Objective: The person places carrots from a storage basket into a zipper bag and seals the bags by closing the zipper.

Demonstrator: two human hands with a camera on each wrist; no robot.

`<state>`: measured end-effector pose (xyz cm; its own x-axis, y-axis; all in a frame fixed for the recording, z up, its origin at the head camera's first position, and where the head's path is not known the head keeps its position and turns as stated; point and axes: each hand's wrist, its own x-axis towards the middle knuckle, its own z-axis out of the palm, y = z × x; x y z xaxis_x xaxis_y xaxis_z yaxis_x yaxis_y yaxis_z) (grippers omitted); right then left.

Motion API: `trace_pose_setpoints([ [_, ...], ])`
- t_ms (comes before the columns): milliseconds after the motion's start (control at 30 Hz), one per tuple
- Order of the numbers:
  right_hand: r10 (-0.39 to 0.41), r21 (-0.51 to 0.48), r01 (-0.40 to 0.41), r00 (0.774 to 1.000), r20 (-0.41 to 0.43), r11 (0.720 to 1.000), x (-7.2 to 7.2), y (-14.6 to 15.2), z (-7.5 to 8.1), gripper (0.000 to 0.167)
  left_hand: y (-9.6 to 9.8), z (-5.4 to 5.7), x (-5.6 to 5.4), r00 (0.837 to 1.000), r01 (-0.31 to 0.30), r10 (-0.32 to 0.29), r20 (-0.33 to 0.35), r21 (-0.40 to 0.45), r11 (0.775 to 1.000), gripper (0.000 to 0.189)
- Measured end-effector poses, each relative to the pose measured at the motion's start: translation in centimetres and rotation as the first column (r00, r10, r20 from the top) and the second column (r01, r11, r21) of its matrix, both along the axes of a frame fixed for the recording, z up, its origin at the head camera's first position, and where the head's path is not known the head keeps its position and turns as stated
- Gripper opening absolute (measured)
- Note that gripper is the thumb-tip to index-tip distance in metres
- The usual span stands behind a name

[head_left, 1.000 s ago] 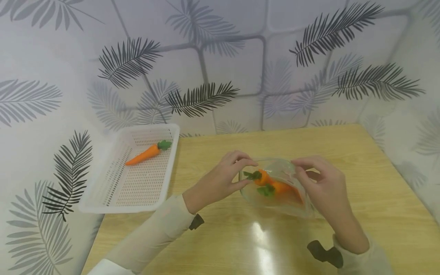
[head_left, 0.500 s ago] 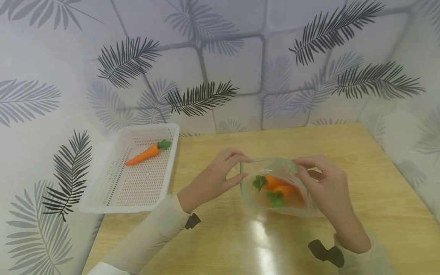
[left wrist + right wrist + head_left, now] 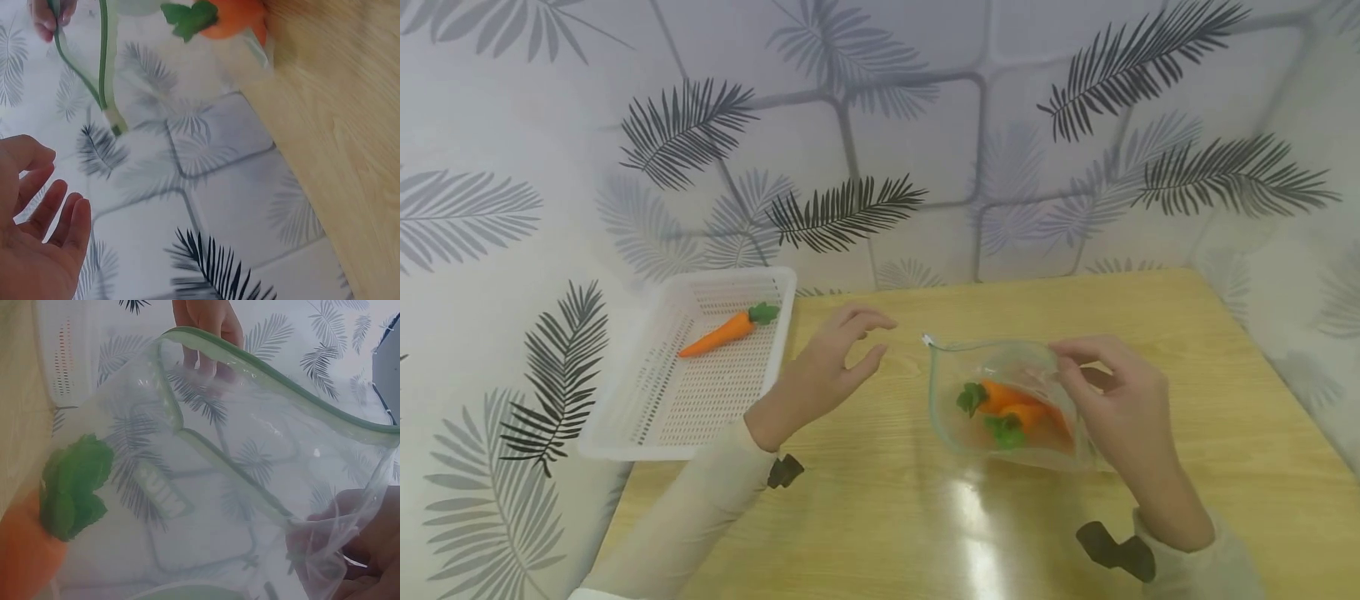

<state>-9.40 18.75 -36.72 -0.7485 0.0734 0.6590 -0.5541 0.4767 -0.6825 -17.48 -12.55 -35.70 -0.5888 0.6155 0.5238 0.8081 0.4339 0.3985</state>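
Note:
A clear zip bag (image 3: 953, 417) with a green-edged mouth is held up off the wooden table by my right hand (image 3: 1123, 408), whose thumb and fingers pinch the right side of its rim. Inside are toy-like carrots (image 3: 1037, 412), at least two, with green leafy tops; their lower parts are blurred by the plastic. The mouth gapes in the right wrist view, its green rim (image 3: 275, 375) spread apart. My left hand (image 3: 831, 358) hovers to the left of the bag, fingers loosely bent, touching nothing. At the bag's left corner sits a small white slider (image 3: 927, 339).
A white perforated basket (image 3: 775, 375) stands at the left, one orange carrot (image 3: 718, 336) lying in it. The wooden table (image 3: 850, 517) reaches back to a wall (image 3: 917, 133) covered in leaf-patterned sheeting.
My left hand has let go of the bag's left edge and drawn away to the left. The carrots have slid deeper into the bag. My right hand keeps its pinch.

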Motion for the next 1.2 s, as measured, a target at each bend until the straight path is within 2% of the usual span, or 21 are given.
trace_pose_setpoints([
  [133,-0.009,-0.025,0.009,1.0,0.008,1.0,0.0,0.3,0.1,0.02,-2.4,0.8,-1.1,0.996,-0.084,0.084,0.024,0.024,0.996,0.027],
  [267,-0.01,-0.064,0.01,1.0,0.002,0.998,0.1,0.5,0.1,0.019,-5.5,1.5,-2.2,0.981,-0.188,0.183,0.073,0.074,0.979,0.025],
  [333,-0.008,-0.082,0.007,1.0,-0.014,0.997,0.1,0.6,0.1,0.019,-7.0,1.5,-2.8,0.97,-0.233,0.225,0.087,0.092,0.968,0.024],
  [467,-0.018,-0.098,0.014,0.999,-0.042,0.995,0.1,0.7,0.2,0.018,-10.0,0.8,-3.8,0.942,-0.323,0.313,0.119,0.07,0.944,0.025],
  [567,-0.028,-0.111,0.021,0.998,-0.062,0.994,0.0,0.8,0.2,0.017,-12.1,0.2,-4.8,0.911,-0.388,0.38,0.158,0.023,0.921,0.027],
  [667,-0.035,-0.119,0.025,0.996,-0.081,0.993,-0.1,0.9,0.2,0.016,-14.0,-0.2,-5.9,0.873,-0.451,0.444,0.202,-0.012,0.892,0.029],
  [800,-0.037,-0.112,0.025,0.994,-0.102,0.993,0.0,1.1,0.3,0.016,-16.4,-0.6,-7.3,0.809,-0.533,0.526,0.264,-0.048,0.844,0.031],
  [933,-0.032,-0.131,0.017,0.993,-0.111,0.991,0.5,1.0,1.1,0.015,-18.7,-1.0,-8.5,0.756,-0.585,0.578,0.307,-0.08,0.807,0.033],
  [1100,-0.023,-0.167,0.003,0.993,-0.115,0.986,1.1,0.9,2.1,0.014,-20.5,-1.8,-9.7,0.719,-0.603,0.616,0.322,-0.151,0.783,0.035],
  [1200,-0.025,-0.172,0.005,0.993,-0.115,0.985,0.9,1.5,1.4,0.015,-20.9,-2.4,-10.3,0.701,-0.597,0.629,0.336,-0.207,0.775,0.039],
])
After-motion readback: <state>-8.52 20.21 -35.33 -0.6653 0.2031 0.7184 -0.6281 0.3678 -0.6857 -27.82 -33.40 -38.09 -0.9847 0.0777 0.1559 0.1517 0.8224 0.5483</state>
